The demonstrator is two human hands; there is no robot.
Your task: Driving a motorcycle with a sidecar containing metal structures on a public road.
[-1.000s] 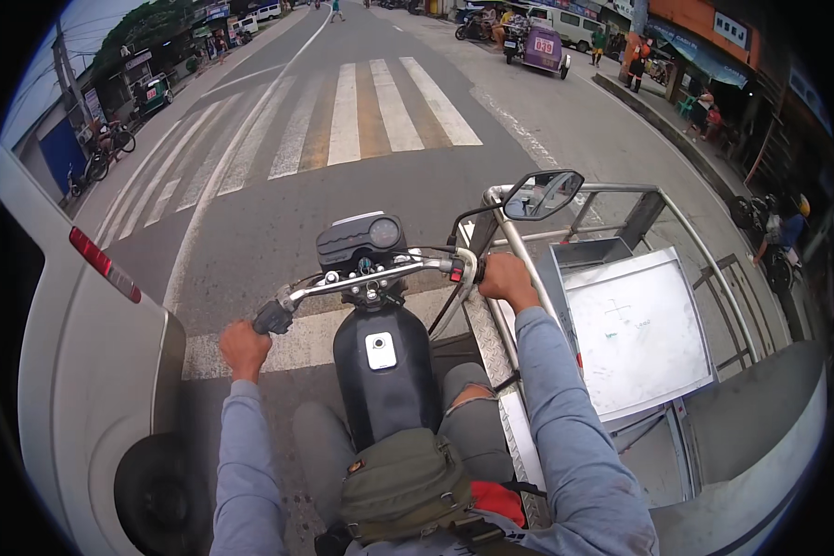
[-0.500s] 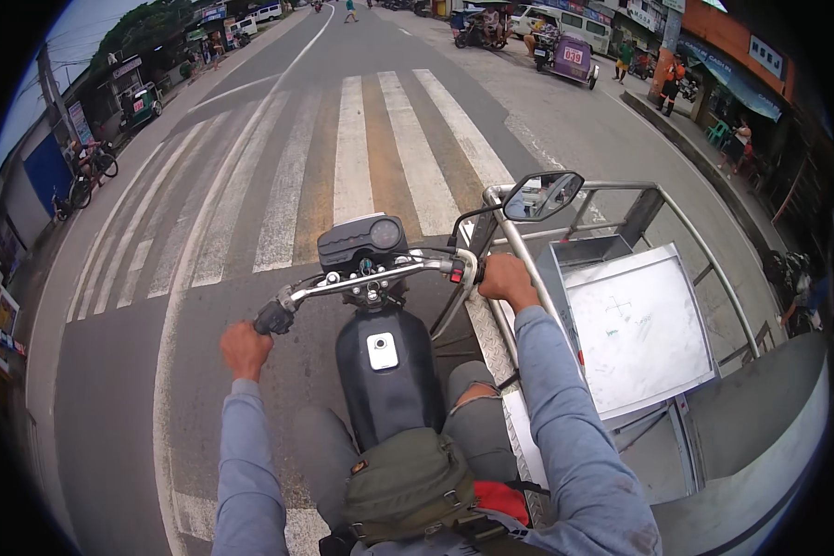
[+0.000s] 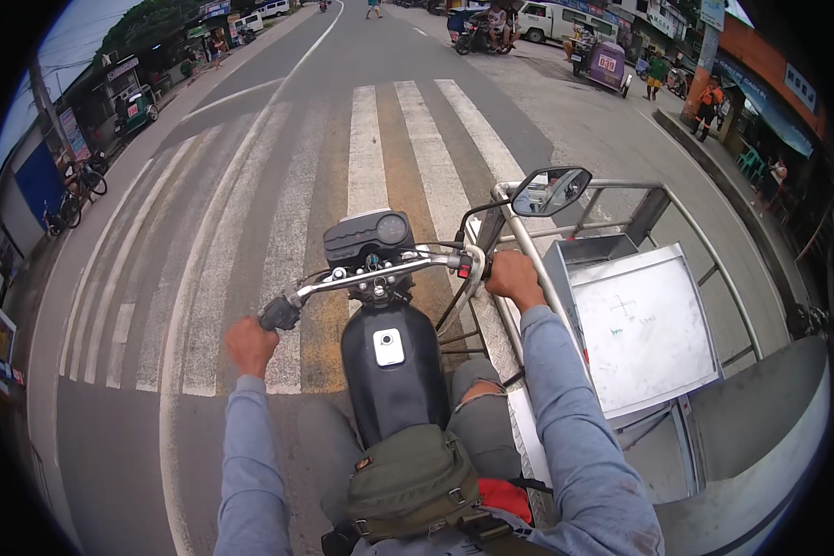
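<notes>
I sit astride a motorcycle with a black fuel tank (image 3: 397, 371) that has a pale cap plate. My left hand (image 3: 251, 346) is wrapped round the left grip of the handlebar (image 3: 371, 276). Round the right grip, my right hand (image 3: 515, 279) is closed in the same way, beside a red switch (image 3: 464, 269). Between the grips sits a dark instrument cluster (image 3: 368, 234). A mirror (image 3: 552, 191) rises on a stalk ahead of my right hand. An olive bag (image 3: 411, 482) rests at my lap.
A metal-railed sidecar (image 3: 667, 190) carrying a white board (image 3: 641, 324) is on my right. A striped crossing (image 3: 366, 153) passes under the front. Ahead on the right are a purple tricycle (image 3: 606, 65) and a white van (image 3: 545, 20). People stand along the right kerb (image 3: 704, 153); bicycles (image 3: 74, 196) are at left.
The motorcycle has rolled forward onto the crossing, and the roadside vehicles and people appear nearer. Both hands keep their hold on the grips.
</notes>
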